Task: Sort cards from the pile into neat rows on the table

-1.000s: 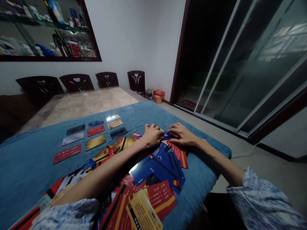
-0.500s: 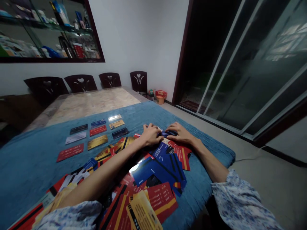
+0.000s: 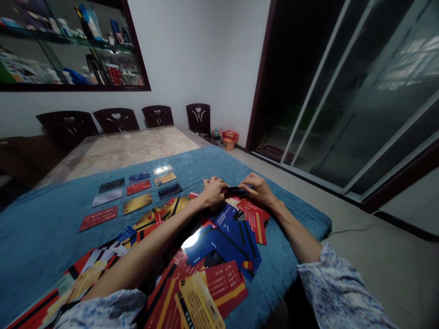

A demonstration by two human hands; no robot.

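Between my two hands is a dark card (image 3: 234,188), tilted so that mostly its narrow edge shows. My left hand (image 3: 215,192) pinches its left end, and my right hand (image 3: 259,188) has the right end between thumb and fingers. Some of the left fingers are hidden behind the hand. Below the hands spreads a loose heap of cards: blue cards (image 3: 233,242), red cards (image 3: 255,221) and a gold card (image 3: 199,301) at the front. My left forearm crosses over the heap and covers part of it.
Left of the heap, several cards lie apart in rows, among them a gold card (image 3: 137,204) and a red card (image 3: 99,218). A blue cloth (image 3: 44,228) covers the near part of the stone-topped table (image 3: 137,146). Dark chairs (image 3: 116,120) stand beyond.
The blue card face between my hands has turned edge-on and now looks dark. My right hand has shifted slightly, its fingers closer together. The view has moved a little.
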